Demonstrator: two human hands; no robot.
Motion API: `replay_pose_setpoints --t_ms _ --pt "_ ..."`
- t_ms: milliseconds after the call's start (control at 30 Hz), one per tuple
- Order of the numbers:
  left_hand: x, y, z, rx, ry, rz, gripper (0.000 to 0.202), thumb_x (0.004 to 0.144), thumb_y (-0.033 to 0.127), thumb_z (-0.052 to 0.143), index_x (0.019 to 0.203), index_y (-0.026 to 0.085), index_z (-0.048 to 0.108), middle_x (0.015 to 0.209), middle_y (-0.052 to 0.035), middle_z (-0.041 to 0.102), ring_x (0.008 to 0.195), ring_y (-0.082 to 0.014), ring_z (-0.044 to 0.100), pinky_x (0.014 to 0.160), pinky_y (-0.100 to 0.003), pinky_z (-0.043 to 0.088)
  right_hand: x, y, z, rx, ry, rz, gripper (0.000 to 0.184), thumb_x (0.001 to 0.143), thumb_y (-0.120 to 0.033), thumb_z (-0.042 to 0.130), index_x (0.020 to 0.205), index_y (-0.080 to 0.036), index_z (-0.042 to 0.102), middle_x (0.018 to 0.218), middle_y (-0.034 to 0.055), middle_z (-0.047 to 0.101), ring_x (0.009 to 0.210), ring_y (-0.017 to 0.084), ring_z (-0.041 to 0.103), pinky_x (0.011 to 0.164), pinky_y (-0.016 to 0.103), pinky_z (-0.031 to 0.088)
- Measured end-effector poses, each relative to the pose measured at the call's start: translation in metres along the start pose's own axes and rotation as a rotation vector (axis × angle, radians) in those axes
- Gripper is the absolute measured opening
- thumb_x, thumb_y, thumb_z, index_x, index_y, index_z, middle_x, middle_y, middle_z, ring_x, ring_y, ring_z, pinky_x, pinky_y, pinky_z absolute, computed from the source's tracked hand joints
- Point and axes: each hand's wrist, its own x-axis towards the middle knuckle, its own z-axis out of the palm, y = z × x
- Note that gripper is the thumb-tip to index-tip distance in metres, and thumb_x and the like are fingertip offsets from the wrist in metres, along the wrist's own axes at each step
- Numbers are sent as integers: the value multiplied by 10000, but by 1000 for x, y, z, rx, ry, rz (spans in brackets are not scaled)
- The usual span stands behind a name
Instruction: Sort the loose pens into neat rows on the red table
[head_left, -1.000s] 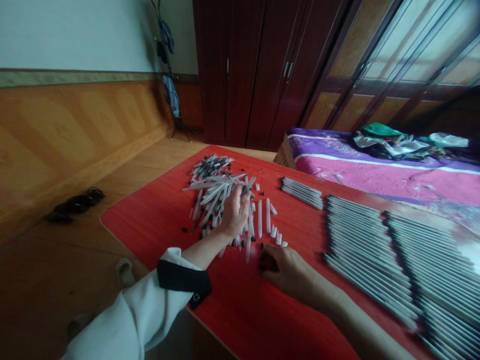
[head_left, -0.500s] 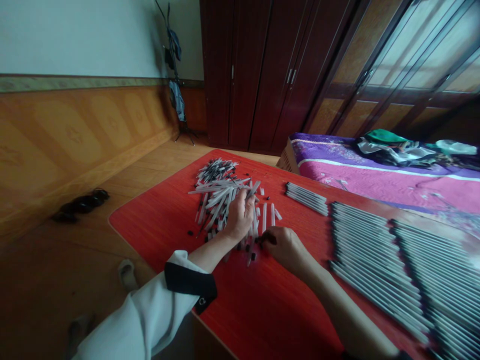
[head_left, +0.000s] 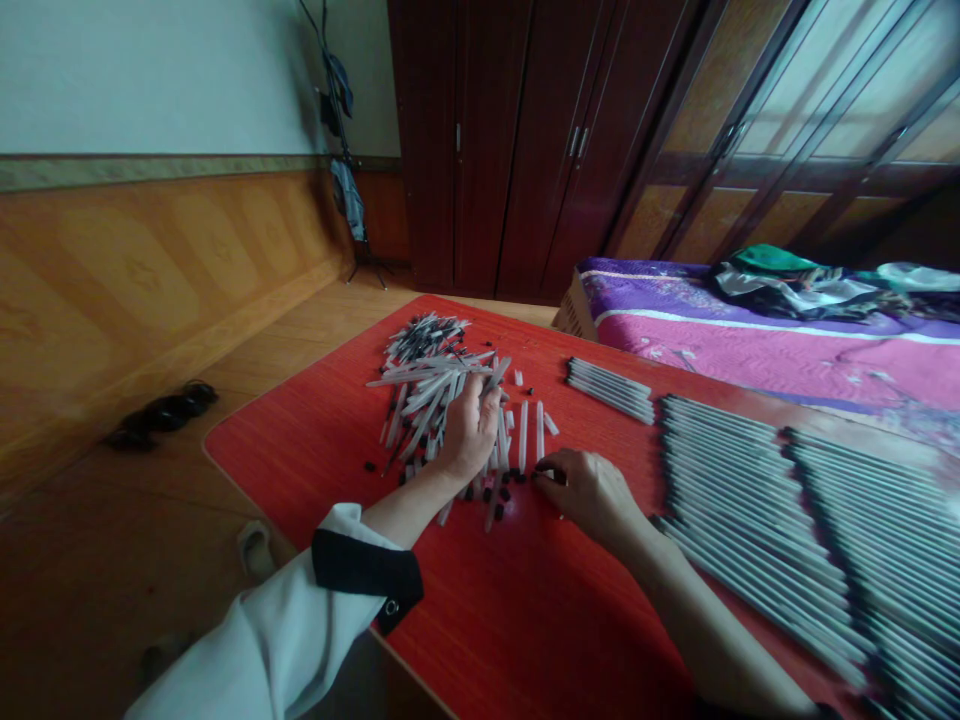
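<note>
My left hand (head_left: pixel 471 430) is closed around a few whitish plastic tubes (head_left: pixel 496 374), whose ends stick out past the thumb. Beneath and behind it spreads a loose heap of similar tubes (head_left: pixel 427 395). To the right, my right hand (head_left: pixel 592 490) is low over the table with thumb and forefinger pinched at a small black cap (head_left: pixel 538 476). Whether the cap is gripped or only touched is hard to see. Two tubes (head_left: pixel 532 435) lie side by side just beyond those fingertips. Several black caps (head_left: pixel 500 511) are scattered between my hands.
The red table (head_left: pixel 300 420) carries a far pile of thin dark-tipped sticks (head_left: pixel 424 338). At right lie a small row of capped sticks (head_left: pixel 610 390) and two large rows (head_left: pixel 757 530). A bed (head_left: pixel 720 350) stands beyond the table's right side.
My right hand has shifted a little to the right, and black caps show near the lower ends of the two tubes. My left hand keeps its hold. The view has moved slightly.
</note>
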Motion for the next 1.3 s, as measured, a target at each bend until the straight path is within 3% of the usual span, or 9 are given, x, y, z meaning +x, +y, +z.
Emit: replay_pose_setpoints --t_ms 133,233,300,400,500,633,967,1167,1300 --pt "-2 0 2 17 -17 -10 152 898 253 385 953 180 507 803 -41 634 762 -153 600 719 -266 449 -2 -5 6 -140 -15 -75 199 786 -271 508 821 -231 699 780 64 675 722 193 626 550 242 354" --pt "-3 1 3 40 -73 -5 155 896 252 385 957 182 508 797 -42 638 748 -154 602 711 -267 454 -1 -9 7 -18 24 -60 170 750 -224 514 736 -193 681 726 62 661 671 175 616 534 236 366" --pt "-3 2 3 74 -137 27 154 894 248 387 947 183 517 792 -43 639 750 -156 601 706 -267 454 1 -9 6 249 64 -1 139 710 -207 524 685 -168 655 650 49 644 602 160 603 505 233 389" --pt "-4 3 3 157 -238 126 163 893 250 398 968 183 527 828 -52 640 786 -166 596 715 -277 450 5 -5 -1 822 141 143 118 677 -228 551 684 -142 632 522 14 598 447 132 544 418 233 401" --pt "-7 4 4 243 -322 238 166 890 247 410 973 177 536 862 -67 637 819 -183 590 733 -298 447 8 3 -9 1315 308 235 148 646 -251 629 716 -121 630 554 21 619 425 114 537 389 222 411" --pt "-10 5 7 291 -396 305 168 894 228 402 980 184 540 879 -63 638 840 -185 585 743 -310 444 10 9 -15 1658 441 240 177 595 -226 712 722 -126 639 656 30 641 487 102 569 386 192 419" --pt "-12 4 9 291 -394 315 166 877 191 426 994 198 543 894 -55 642 845 -186 586 740 -318 449 13 14 -8 1792 317 212 155 637 -253 710 733 -161 630 684 3 648 515 85 579 406 168 432" --pt "-12 7 8 309 -407 308 155 893 208 403 970 187 536 878 -55 638 832 -187 585 730 -315 443 13 13 -7 1829 197 223 163 637 -279 700 738 -172 630 605 -2 645 486 96 578 418 179 437" --pt "-12 6 8 325 -404 320 142 883 200 421 967 191 535 880 -54 638 837 -194 584 735 -323 442 12 11 -5 1928 145 283 154 610 -247 715 719 -166 642 631 0 658 494 83 576 422 162 435"
